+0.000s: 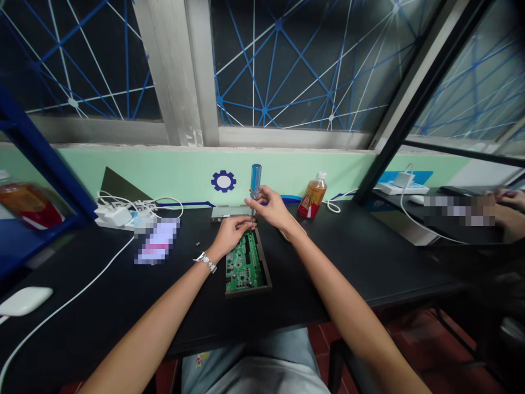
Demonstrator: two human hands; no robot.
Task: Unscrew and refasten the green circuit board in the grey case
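A screwdriver [255,179] with a clear blue handle stands nearly upright over the far end of a green circuit board [241,269]. The board lies in a shallow dark metal case [263,264] on the black table. My right hand [270,207] is closed around the screwdriver where handle meets shaft. Lower down, my left hand [230,234] has its fingers pinched at the shaft near the tip, resting over the case's far left part. The tip's exact contact and any screw under it are too small to make out. A silver watch [205,261] is on my left wrist.
Behind the case lies a flat grey metal piece [219,213]. Small metal bits [197,244] and a blurred-out phone-like item [158,242] are to the left, near a power strip [118,216] with white cables. A drink bottle [313,196] stands back right. Another person's hand [511,198] shows far right.
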